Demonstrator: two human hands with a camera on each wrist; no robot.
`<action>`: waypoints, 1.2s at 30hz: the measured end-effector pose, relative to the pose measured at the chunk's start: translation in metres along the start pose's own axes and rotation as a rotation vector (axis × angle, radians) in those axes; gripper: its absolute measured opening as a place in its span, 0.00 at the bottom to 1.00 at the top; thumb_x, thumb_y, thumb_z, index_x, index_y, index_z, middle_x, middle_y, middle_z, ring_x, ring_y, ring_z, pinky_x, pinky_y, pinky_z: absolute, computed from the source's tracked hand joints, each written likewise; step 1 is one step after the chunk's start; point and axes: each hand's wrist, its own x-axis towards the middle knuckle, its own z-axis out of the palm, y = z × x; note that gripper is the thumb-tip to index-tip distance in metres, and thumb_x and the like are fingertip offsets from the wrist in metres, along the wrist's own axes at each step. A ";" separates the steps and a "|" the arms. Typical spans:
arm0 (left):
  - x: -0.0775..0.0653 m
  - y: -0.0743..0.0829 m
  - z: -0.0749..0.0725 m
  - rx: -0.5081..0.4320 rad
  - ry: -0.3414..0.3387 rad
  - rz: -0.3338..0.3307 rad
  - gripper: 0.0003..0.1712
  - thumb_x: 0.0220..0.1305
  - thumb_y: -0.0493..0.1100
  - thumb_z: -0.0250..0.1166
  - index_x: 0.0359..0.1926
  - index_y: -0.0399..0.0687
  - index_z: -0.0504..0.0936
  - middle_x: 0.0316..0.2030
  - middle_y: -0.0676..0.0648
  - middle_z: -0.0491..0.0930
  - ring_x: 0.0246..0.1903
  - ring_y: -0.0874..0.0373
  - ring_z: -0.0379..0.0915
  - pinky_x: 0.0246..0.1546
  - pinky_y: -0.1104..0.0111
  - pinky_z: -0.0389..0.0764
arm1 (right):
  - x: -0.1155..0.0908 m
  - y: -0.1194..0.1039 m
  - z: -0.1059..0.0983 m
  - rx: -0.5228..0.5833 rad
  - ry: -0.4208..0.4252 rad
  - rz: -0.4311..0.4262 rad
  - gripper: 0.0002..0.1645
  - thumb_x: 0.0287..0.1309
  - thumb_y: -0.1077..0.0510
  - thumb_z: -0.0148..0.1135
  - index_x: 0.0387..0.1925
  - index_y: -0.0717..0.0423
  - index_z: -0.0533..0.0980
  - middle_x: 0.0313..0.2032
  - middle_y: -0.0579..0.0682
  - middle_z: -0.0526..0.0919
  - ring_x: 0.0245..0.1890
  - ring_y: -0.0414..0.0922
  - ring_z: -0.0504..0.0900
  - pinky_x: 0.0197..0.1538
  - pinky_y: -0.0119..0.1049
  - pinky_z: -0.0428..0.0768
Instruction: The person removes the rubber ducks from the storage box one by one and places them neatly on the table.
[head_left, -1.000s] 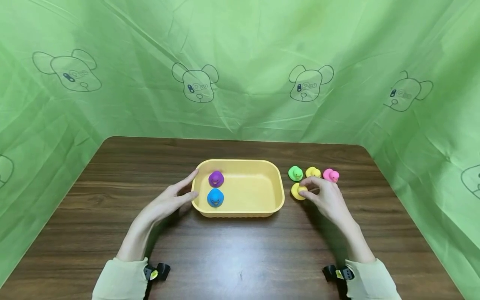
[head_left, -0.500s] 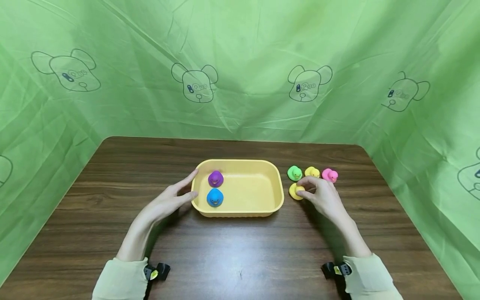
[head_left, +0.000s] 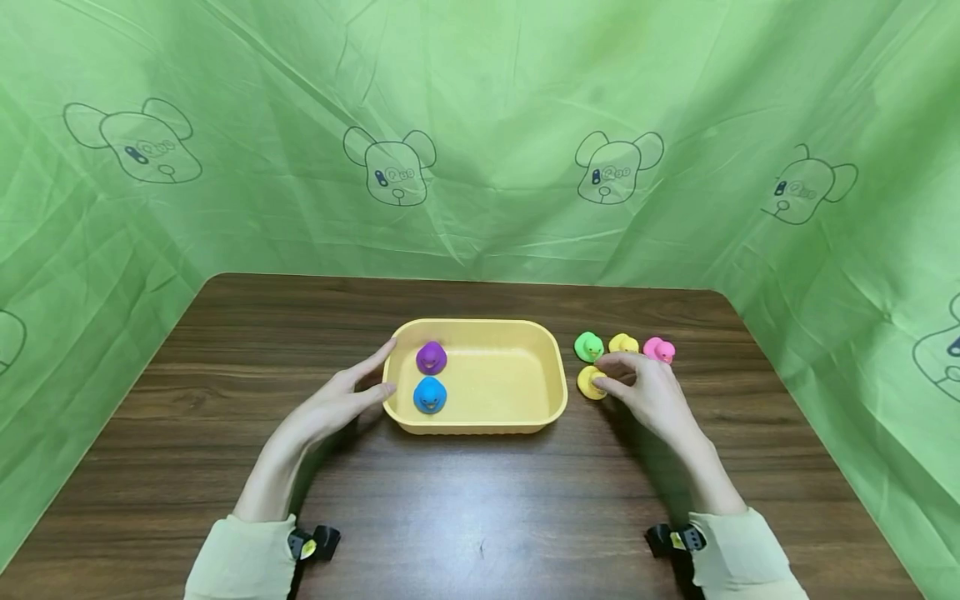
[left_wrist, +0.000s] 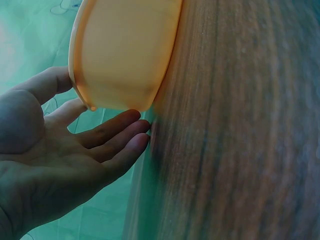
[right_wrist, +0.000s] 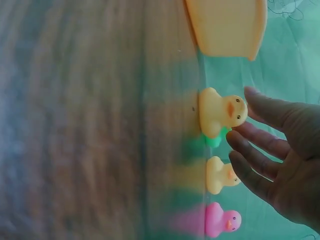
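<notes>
Your right grip (head_left: pixel 651 396) is narrow, pinching the front yellow duck (head_left: pixel 587 383) by its head where it sits on the worktop (head_left: pixel 480 500), just right of the yellow tray (head_left: pixel 502 379). Your left grip (head_left: pixel 336 402) spreads wide, thumb and index finger touching the tray's left end.

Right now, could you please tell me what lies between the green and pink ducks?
A yellow duck sits between the green duck and the pink duck, as the head view shows.
</notes>
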 end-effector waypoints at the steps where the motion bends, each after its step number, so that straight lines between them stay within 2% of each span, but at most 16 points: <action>1: 0.000 0.000 0.000 -0.003 -0.001 -0.001 0.42 0.77 0.50 0.59 0.83 0.62 0.49 0.83 0.47 0.46 0.81 0.43 0.38 0.78 0.41 0.46 | 0.000 0.000 -0.002 -0.003 0.016 -0.003 0.14 0.62 0.53 0.73 0.47 0.54 0.86 0.44 0.51 0.91 0.40 0.48 0.89 0.46 0.46 0.83; 4: 0.000 0.000 0.000 -0.009 -0.001 -0.004 0.42 0.77 0.50 0.59 0.83 0.62 0.48 0.83 0.47 0.46 0.81 0.43 0.39 0.78 0.41 0.46 | 0.000 -0.002 -0.007 -0.009 0.077 -0.025 0.11 0.64 0.53 0.72 0.45 0.52 0.87 0.43 0.49 0.91 0.40 0.47 0.88 0.46 0.45 0.84; 8: 0.000 0.000 0.001 -0.017 -0.001 -0.008 0.42 0.77 0.48 0.59 0.83 0.62 0.48 0.83 0.46 0.46 0.80 0.43 0.40 0.78 0.41 0.47 | 0.003 -0.007 -0.015 0.003 0.164 -0.065 0.09 0.63 0.57 0.72 0.44 0.54 0.87 0.42 0.51 0.91 0.40 0.43 0.86 0.44 0.30 0.82; 11: -0.001 0.000 0.001 -0.018 -0.001 -0.015 0.41 0.78 0.46 0.58 0.83 0.63 0.48 0.83 0.45 0.46 0.80 0.44 0.43 0.77 0.43 0.49 | 0.005 -0.013 -0.020 0.012 0.214 -0.087 0.09 0.63 0.58 0.71 0.44 0.56 0.87 0.41 0.51 0.91 0.39 0.33 0.83 0.43 0.18 0.76; 14: -0.001 0.001 0.000 0.001 0.002 -0.027 0.41 0.78 0.47 0.58 0.83 0.64 0.48 0.83 0.45 0.48 0.74 0.46 0.54 0.73 0.49 0.58 | 0.007 -0.020 -0.022 0.019 0.235 -0.101 0.09 0.64 0.58 0.71 0.45 0.55 0.87 0.40 0.50 0.91 0.37 0.23 0.78 0.43 0.13 0.72; 16: -0.001 0.001 0.000 0.016 0.003 -0.039 0.41 0.78 0.48 0.59 0.83 0.65 0.48 0.82 0.43 0.51 0.66 0.47 0.63 0.67 0.57 0.65 | 0.009 -0.027 -0.024 0.021 0.236 -0.114 0.09 0.64 0.58 0.70 0.46 0.54 0.87 0.40 0.50 0.91 0.37 0.23 0.78 0.42 0.15 0.74; 18: -0.001 0.001 0.000 0.026 0.002 -0.050 0.41 0.77 0.49 0.59 0.82 0.67 0.48 0.79 0.41 0.57 0.55 0.48 0.70 0.56 0.65 0.71 | 0.011 -0.034 -0.024 0.036 0.229 -0.121 0.10 0.65 0.58 0.69 0.46 0.54 0.87 0.40 0.50 0.91 0.38 0.27 0.81 0.42 0.16 0.76; 19: -0.001 0.001 0.000 0.027 0.002 -0.051 0.41 0.77 0.49 0.59 0.82 0.67 0.48 0.78 0.40 0.59 0.53 0.49 0.71 0.54 0.68 0.71 | 0.011 -0.038 -0.023 0.047 0.225 -0.121 0.10 0.65 0.59 0.69 0.47 0.54 0.87 0.40 0.51 0.91 0.38 0.31 0.83 0.41 0.16 0.77; 20: -0.001 0.001 -0.001 0.022 -0.001 -0.058 0.42 0.77 0.49 0.59 0.82 0.68 0.48 0.74 0.38 0.64 0.46 0.50 0.72 0.48 0.69 0.72 | 0.012 -0.041 -0.023 0.061 0.221 -0.120 0.10 0.65 0.59 0.69 0.47 0.54 0.87 0.40 0.51 0.90 0.39 0.35 0.85 0.41 0.17 0.78; 23: 0.000 0.002 0.000 0.017 -0.003 -0.058 0.42 0.77 0.50 0.60 0.82 0.69 0.49 0.71 0.38 0.66 0.40 0.51 0.71 0.46 0.70 0.71 | 0.016 -0.051 -0.020 0.092 0.208 -0.110 0.11 0.66 0.58 0.68 0.48 0.53 0.86 0.41 0.50 0.90 0.40 0.44 0.87 0.42 0.18 0.79; 27: 0.000 0.003 0.000 0.026 -0.002 -0.056 0.42 0.77 0.51 0.60 0.82 0.68 0.49 0.75 0.41 0.62 0.41 0.52 0.70 0.49 0.69 0.70 | 0.021 -0.063 -0.014 0.111 0.192 -0.120 0.12 0.65 0.58 0.69 0.50 0.52 0.86 0.44 0.49 0.91 0.42 0.45 0.87 0.44 0.22 0.80; 30: 0.000 0.004 -0.001 0.025 -0.001 -0.066 0.42 0.77 0.50 0.60 0.82 0.68 0.49 0.73 0.39 0.63 0.36 0.52 0.69 0.43 0.68 0.72 | 0.025 -0.074 -0.005 0.135 0.174 -0.158 0.13 0.65 0.58 0.70 0.50 0.53 0.86 0.46 0.49 0.91 0.43 0.43 0.86 0.45 0.26 0.81; 32: 0.000 0.004 -0.001 0.017 -0.005 -0.076 0.42 0.77 0.50 0.59 0.82 0.69 0.49 0.70 0.37 0.65 0.31 0.52 0.68 0.37 0.67 0.73 | 0.027 -0.082 0.003 0.155 0.159 -0.182 0.14 0.64 0.59 0.71 0.51 0.53 0.86 0.46 0.50 0.90 0.43 0.43 0.87 0.46 0.31 0.84; 36: -0.001 0.003 0.000 0.024 -0.002 -0.074 0.41 0.77 0.49 0.59 0.82 0.69 0.49 0.72 0.38 0.65 0.34 0.51 0.70 0.40 0.67 0.73 | 0.032 -0.095 0.022 0.197 0.120 -0.235 0.15 0.63 0.59 0.72 0.51 0.54 0.85 0.45 0.51 0.90 0.43 0.46 0.88 0.47 0.43 0.87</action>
